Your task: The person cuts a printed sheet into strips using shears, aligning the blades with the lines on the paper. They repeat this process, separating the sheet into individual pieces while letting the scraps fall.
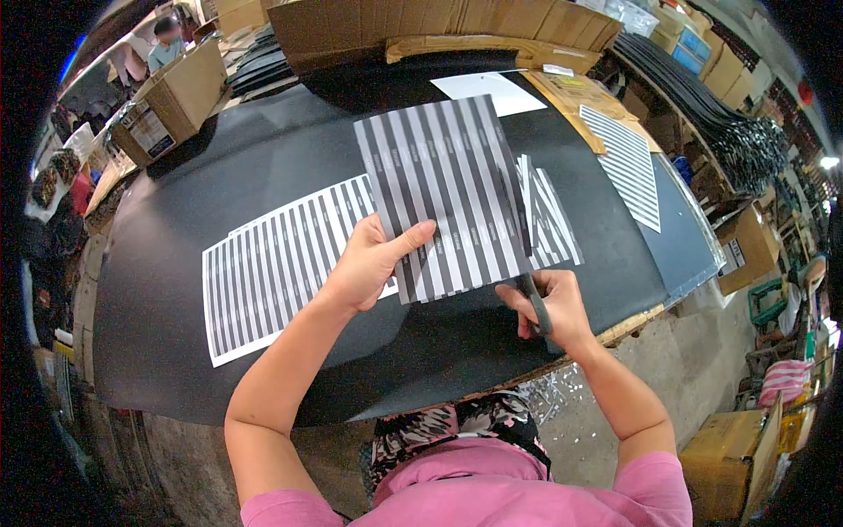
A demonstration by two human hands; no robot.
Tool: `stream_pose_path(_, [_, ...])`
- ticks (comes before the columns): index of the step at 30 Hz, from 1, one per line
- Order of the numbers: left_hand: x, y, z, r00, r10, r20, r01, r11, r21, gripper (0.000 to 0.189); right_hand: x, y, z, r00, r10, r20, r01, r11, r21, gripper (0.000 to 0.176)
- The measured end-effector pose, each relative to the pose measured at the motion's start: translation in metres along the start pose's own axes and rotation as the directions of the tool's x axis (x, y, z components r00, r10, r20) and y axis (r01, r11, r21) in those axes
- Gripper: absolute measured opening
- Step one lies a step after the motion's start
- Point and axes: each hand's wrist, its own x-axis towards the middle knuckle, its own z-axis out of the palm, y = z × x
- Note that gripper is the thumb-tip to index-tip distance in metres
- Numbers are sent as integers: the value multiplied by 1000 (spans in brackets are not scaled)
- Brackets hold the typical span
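My left hand pinches a striped grey-and-black printed sheet by its lower left part, thumb on top. The sheet is held up off the table, and more than one layer shows at its lower edge. In my right hand is a pair of scissors with dark handles, at the sheet's lower right edge. The blades are mostly hidden along that edge. Just beyond, narrow cut strips lie in a loose pile. Under and left of my left hand, a larger striped sheet lies flat.
A black-covered table spans the front. At its right lie another striped sheet and brown cardboard; a white sheet is at the back. Boxes stand behind left, near another person. Paper scraps litter the floor.
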Motion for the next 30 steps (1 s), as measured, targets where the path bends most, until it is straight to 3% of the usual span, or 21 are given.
stream_pose_path(3, [-5, 1, 6, 999, -38, 24, 37, 998, 59, 27, 2, 4, 1, 1000, -10, 1, 10, 994, 110, 28])
stream_pose_path(9, [-7, -4, 11, 996, -89, 22, 89, 996, -3, 28, 8, 9, -1, 997, -76, 16, 67, 948, 310, 22])
stream_pose_path(30, [-8, 1, 13, 991, -125, 43, 130, 985, -114, 25, 9, 5, -5, 999, -49, -16, 51, 977, 206, 21])
